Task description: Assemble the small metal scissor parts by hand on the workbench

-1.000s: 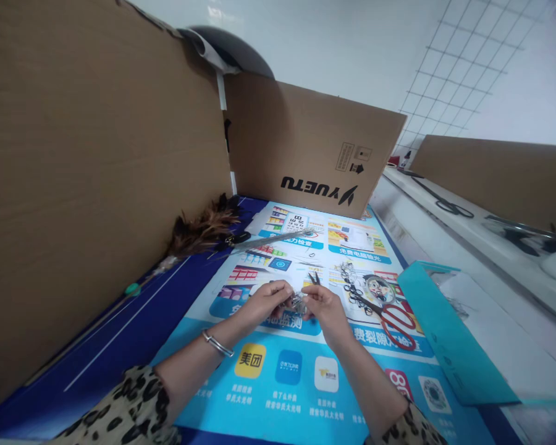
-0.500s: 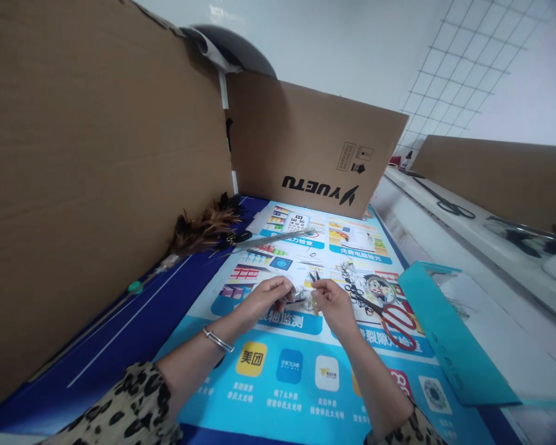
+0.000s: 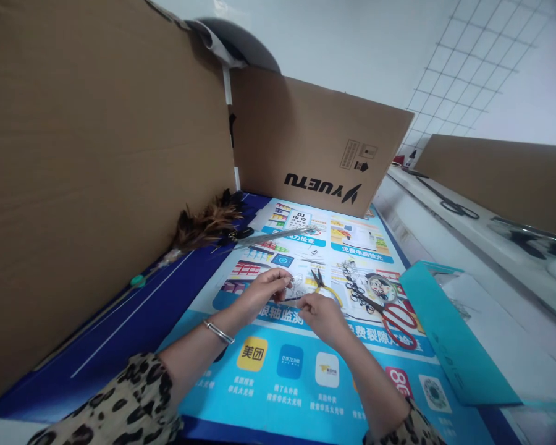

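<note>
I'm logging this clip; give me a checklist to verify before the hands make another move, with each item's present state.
1. Left hand has a secure grip: cannot tell; fingertips are close together, contents too small.
2. Right hand has a secure grip: cannot tell; its curled fingers hide the inside.
3. Yellow-handled metal pliers within easy reach: ok, probably; just beyond the right hand.
4. Red-handled scissors apart from both hands: ok; right of the right hand.
5. Brown feather duster apart from both hands: ok; along the left cardboard panel.
</note>
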`<state>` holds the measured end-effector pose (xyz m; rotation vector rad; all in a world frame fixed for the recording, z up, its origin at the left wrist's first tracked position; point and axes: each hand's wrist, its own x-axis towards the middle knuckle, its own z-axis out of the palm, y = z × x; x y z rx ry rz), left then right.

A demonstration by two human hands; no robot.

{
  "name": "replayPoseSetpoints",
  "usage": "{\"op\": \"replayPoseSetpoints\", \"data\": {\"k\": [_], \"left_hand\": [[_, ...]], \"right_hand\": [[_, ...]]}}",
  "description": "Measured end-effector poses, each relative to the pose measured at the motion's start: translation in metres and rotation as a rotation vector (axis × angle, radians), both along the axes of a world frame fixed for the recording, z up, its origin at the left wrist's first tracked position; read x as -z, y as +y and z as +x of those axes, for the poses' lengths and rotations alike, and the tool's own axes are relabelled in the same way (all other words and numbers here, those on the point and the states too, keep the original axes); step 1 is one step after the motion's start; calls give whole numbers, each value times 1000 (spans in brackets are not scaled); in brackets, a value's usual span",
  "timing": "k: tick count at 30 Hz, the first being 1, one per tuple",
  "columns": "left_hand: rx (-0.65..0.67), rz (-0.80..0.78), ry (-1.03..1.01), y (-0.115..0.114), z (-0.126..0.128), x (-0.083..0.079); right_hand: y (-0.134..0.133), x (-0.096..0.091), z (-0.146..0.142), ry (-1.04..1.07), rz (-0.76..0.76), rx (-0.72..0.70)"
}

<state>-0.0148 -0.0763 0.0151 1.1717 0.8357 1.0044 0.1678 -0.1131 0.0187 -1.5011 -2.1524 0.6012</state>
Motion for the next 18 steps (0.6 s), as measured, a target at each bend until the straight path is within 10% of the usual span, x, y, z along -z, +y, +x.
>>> {"op": "replayPoseSetpoints", "data": {"k": [18], "left_hand": [[98,-42,-126,-9,4,-3]], "right_hand": [[-2,-8,-3,155,151,91]]}}
